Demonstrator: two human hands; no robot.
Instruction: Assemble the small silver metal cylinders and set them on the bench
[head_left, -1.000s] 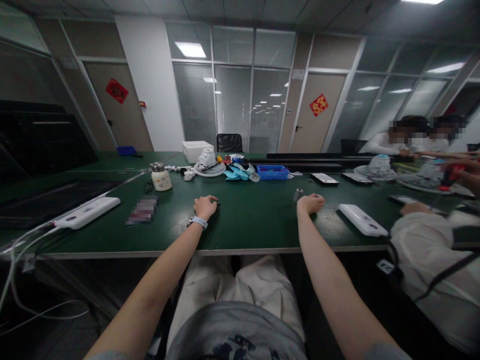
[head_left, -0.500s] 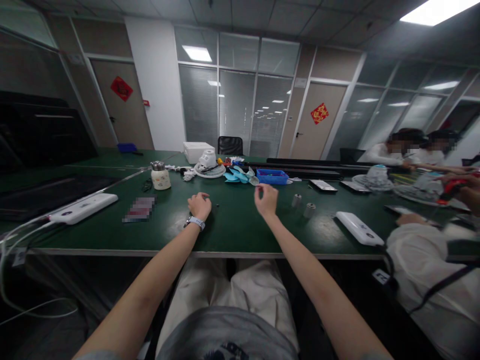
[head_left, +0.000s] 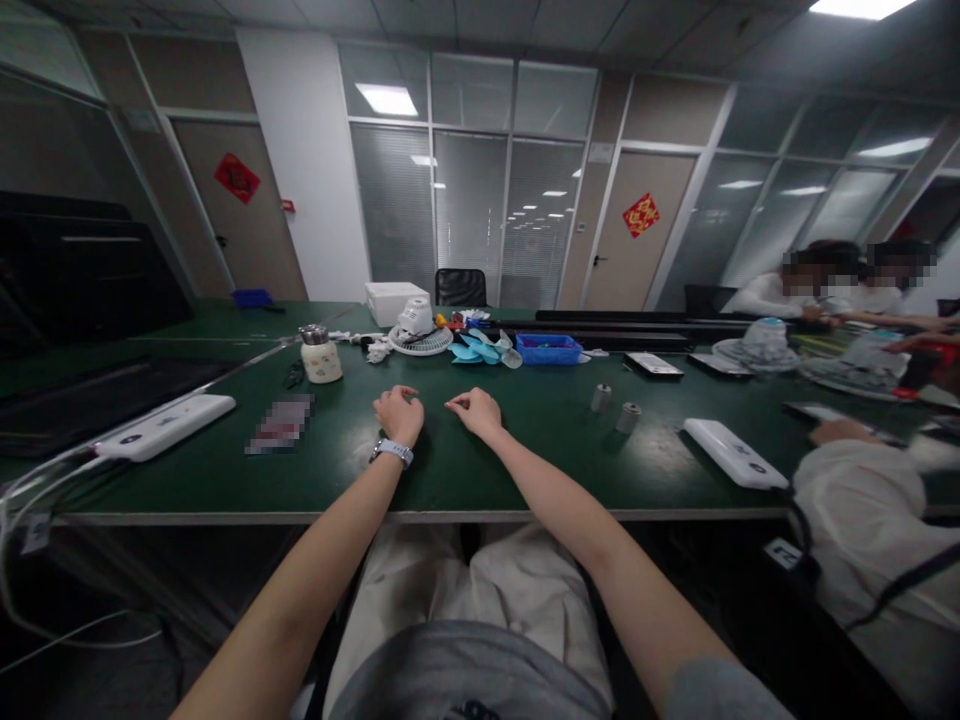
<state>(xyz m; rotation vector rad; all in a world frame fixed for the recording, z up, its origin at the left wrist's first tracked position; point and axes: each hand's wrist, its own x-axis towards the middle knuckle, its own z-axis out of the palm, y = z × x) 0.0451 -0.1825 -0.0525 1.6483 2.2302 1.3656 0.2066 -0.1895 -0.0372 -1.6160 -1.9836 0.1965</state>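
Note:
My left hand [head_left: 399,415], with a pale watch on the wrist, rests on the green tabletop [head_left: 442,475]. Its fingers are curled; whether anything is inside them is hidden. Just right of it, my right hand [head_left: 478,412] hovers low over or touches the table, thumb and fingertips pinched and pointing left. I cannot make out what the pinch holds, if anything. A gap separates the two hands. Two small metal cylinders [head_left: 601,398] stand farther right. Beyond the hands lie light-blue fan blades [head_left: 476,348] and a white fan head with its grille [head_left: 418,340].
A blue bin [head_left: 547,349] and a white box [head_left: 396,303] stand at the back. On the left are a cream jar [head_left: 322,360], a flat blurred packet [head_left: 281,424] and a white power strip [head_left: 166,426]. Another white strip [head_left: 731,454] lies right, near a co-worker's sleeve [head_left: 862,485].
My right hand has moved left and lower, close to my left hand. A small dark piece between the hands on the table is no longer visible. The left hand stays about where it was.

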